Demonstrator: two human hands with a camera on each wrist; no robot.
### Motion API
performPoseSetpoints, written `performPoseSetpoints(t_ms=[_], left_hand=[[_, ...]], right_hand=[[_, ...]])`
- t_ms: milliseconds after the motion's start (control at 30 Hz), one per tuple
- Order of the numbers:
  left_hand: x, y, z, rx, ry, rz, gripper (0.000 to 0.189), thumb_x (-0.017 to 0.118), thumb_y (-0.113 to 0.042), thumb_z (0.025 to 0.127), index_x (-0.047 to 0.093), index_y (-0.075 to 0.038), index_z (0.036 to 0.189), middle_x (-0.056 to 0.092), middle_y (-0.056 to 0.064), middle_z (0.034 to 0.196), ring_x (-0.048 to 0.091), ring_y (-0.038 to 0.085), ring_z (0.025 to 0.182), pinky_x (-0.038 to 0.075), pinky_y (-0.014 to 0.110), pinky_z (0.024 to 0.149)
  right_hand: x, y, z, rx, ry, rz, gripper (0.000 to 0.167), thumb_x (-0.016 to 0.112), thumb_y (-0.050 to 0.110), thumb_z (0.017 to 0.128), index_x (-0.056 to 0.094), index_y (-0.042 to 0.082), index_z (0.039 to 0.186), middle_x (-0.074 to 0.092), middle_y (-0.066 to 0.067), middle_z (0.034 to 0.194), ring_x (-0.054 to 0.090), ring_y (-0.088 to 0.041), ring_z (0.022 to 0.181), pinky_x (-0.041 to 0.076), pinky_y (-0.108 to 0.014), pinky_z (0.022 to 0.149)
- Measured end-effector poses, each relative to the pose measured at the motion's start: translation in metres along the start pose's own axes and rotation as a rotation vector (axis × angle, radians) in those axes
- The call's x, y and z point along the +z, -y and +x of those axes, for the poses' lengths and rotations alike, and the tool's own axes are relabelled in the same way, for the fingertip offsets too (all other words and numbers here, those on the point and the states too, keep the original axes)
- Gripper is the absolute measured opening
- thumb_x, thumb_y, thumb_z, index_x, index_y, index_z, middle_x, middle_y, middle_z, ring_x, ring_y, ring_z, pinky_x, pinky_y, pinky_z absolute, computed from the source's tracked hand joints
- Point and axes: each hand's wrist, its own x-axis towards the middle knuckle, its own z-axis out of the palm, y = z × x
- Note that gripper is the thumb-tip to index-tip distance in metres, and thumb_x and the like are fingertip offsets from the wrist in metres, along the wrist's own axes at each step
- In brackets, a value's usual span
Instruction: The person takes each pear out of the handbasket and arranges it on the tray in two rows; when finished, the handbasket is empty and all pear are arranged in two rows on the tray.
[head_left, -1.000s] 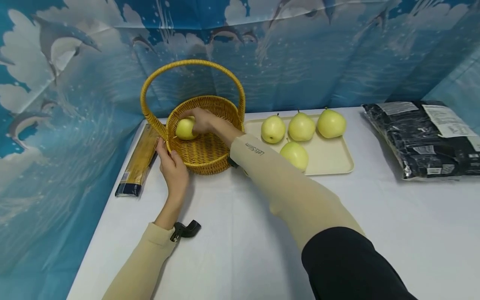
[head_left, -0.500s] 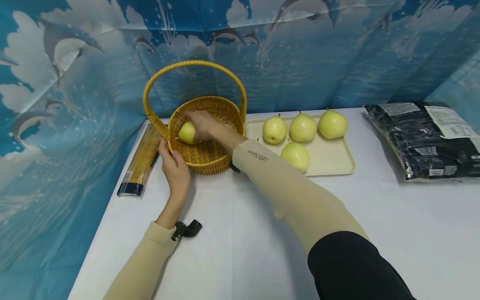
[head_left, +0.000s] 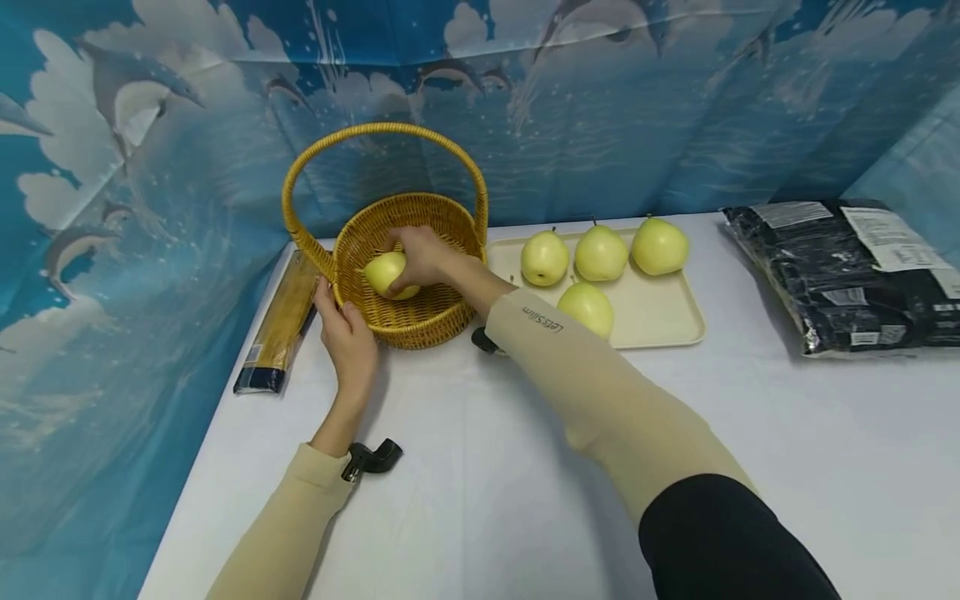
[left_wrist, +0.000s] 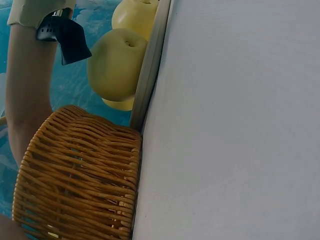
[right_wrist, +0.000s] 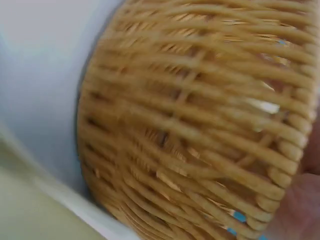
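A yellow wicker basket with a tall arched handle stands at the table's back left. My left hand holds its left side near the handle's base; part of the fingers is hidden by the basket. Inside the basket, my right hand grips a yellow-green pear from above and the right. In the left wrist view, the right forearm reaches over the rim of the woven basket. The right wrist view is mostly filled by the basket's weave, with blurred skin at the right edge.
Right of the basket, a cream tray bears several pears. A black plastic package lies farther right. A long clear pack of yellow strands lies left of the basket. A blue dolphin-print sheet hangs behind the white table.
The right hand and its pear have moved right and slightly toward the front inside the basket, and more of the pear shows. The left hand stays at the basket's side.
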Motion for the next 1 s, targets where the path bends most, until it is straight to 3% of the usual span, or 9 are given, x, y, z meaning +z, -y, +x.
performPoseSetpoints(t_ms=[267,633,767,833,933,1000], left_hand=[[0.002,-0.001,-0.002,0.012,0.009,0.017,0.054,0.035,-0.007,0.112,0.025,-0.008,0.165,0.038,0.011,0.168,0.042,0.024,0.152,0.040,0.041,0.123],[-0.001,-0.002,0.000,0.008,0.015,-0.003,0.055,0.035,-0.008,0.113,0.023,-0.010,0.167,0.034,0.008,0.171,0.037,0.020,0.154,0.036,0.037,0.125],[-0.001,-0.003,-0.003,-0.001,0.023,-0.017,0.056,0.034,-0.008,0.113,0.022,-0.011,0.167,0.033,0.008,0.171,0.036,0.020,0.155,0.035,0.036,0.126],[-0.001,-0.002,-0.004,-0.008,0.022,-0.022,0.056,0.034,-0.008,0.113,0.022,-0.012,0.167,0.032,0.008,0.171,0.036,0.020,0.155,0.035,0.035,0.126],[-0.001,-0.001,-0.004,-0.003,0.017,-0.029,0.055,0.033,-0.009,0.113,0.022,-0.012,0.167,0.032,0.008,0.172,0.035,0.019,0.155,0.034,0.034,0.126],[-0.002,-0.001,-0.005,0.000,0.018,-0.039,0.056,0.033,-0.010,0.113,0.022,-0.013,0.167,0.031,0.007,0.172,0.033,0.018,0.156,0.032,0.034,0.127]], right_hand=[[-0.009,-0.015,-0.016,0.004,-0.046,0.137,0.069,0.090,0.039,0.083,0.062,0.016,0.142,0.063,-0.009,0.138,0.059,-0.027,0.124,0.055,-0.038,0.099],[-0.025,-0.006,-0.047,-0.040,-0.156,0.189,0.067,0.089,0.046,0.082,0.066,0.018,0.139,0.067,-0.005,0.134,0.060,-0.025,0.121,0.055,-0.039,0.097],[-0.027,-0.005,-0.065,-0.085,-0.207,0.240,0.067,0.088,0.045,0.084,0.065,0.016,0.139,0.067,-0.005,0.135,0.065,-0.021,0.120,0.049,-0.043,0.107],[-0.028,-0.004,-0.076,-0.102,-0.229,0.257,0.066,0.088,0.045,0.084,0.065,0.016,0.138,0.068,-0.004,0.134,0.066,-0.020,0.117,0.041,-0.046,0.113],[-0.032,-0.002,-0.091,-0.125,-0.265,0.276,0.063,0.088,0.046,0.083,0.067,0.019,0.136,0.069,0.000,0.131,0.067,-0.017,0.114,0.041,-0.048,0.113],[-0.035,0.000,-0.102,-0.132,-0.286,0.288,0.061,0.088,0.047,0.082,0.067,0.021,0.133,0.070,0.003,0.126,0.068,-0.014,0.111,0.033,-0.050,0.116]])
